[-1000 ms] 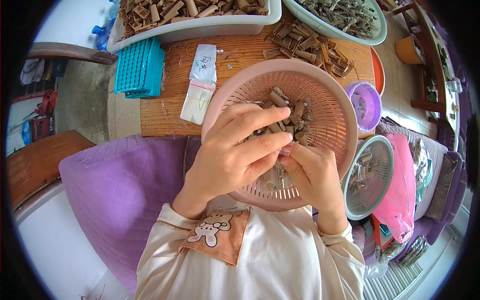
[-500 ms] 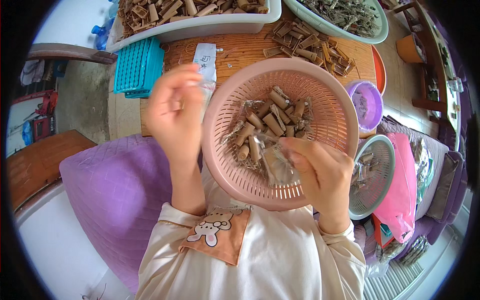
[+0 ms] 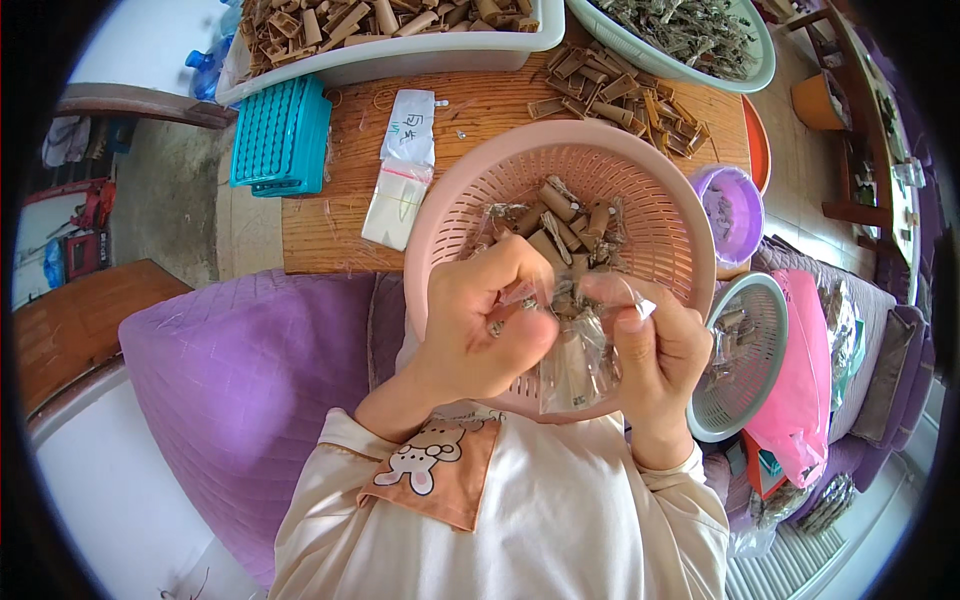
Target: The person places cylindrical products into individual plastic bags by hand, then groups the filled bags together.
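Note:
Between my two hands is a small clear plastic bag [image 3: 578,372] with a brown tube-like piece in it. My right hand [image 3: 660,350] pinches the bag's upper right edge between thumb and fingers. Curled at the bag's upper left, my left hand [image 3: 485,320] grips the plastic too, and small dried bits show by its fingers. Both hands are over the pink colander [image 3: 440,225], near its front rim. Inside the colander lie several filled clear bags and brown half-tube pieces [image 3: 545,245], partly hidden by my hands.
A white tub [image 3: 440,45] of brown pieces stands at the back, beside a pale green basket [image 3: 768,65] of dried herbs. Loose brown pieces [image 3: 600,90] lie between them. Teal baskets [image 3: 275,140] and flat clear bags [image 3: 397,208] are left; a purple bowl [image 3: 752,215] and grey-green colander [image 3: 770,385] are right.
My left hand has come down and right from above the colander's left rim to the bag and closed on it. My right hand still holds the bag, slightly lower and turned.

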`<state>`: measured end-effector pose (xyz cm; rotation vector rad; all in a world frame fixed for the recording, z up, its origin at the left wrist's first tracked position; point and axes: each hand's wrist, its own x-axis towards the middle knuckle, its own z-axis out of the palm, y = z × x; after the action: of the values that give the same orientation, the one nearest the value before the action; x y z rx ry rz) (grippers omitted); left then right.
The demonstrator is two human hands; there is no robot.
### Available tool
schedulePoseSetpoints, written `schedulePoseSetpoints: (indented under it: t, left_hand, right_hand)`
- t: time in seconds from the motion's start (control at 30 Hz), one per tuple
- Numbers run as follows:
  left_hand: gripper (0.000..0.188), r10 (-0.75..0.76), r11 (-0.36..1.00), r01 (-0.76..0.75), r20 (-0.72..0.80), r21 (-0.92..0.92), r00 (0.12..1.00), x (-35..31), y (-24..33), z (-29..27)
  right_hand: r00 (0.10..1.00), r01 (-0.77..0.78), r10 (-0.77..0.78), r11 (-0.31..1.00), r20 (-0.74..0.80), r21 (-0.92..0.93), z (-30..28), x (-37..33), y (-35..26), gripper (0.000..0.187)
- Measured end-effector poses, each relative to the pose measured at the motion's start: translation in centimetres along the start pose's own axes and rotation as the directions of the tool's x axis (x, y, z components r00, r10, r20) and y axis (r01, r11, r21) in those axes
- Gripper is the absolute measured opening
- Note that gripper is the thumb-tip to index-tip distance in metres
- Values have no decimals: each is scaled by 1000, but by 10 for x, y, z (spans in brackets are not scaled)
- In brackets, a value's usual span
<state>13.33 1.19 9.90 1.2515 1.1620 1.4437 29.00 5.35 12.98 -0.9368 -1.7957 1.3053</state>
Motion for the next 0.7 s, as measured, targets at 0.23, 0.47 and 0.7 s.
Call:
schedulePoseSetpoints:
  t: [0.23, 0.47, 0.7]
  left_hand:
    - [17, -6, 948, 31, -80, 318, 997, -2, 17, 5]
    - [21, 23, 964, 15, -139, 265, 990, -3, 12, 4]
    - [15, -156, 965, 162, -41, 207, 987, 3, 17, 0]
  right_hand:
    - [996, 12, -3, 995, -94, 97, 4, -6, 6, 21]
    - [980, 54, 8, 951, -199, 304, 14, -9, 7, 17]
    - [989, -34, 80, 945, -126, 326, 13, -9, 8, 16]
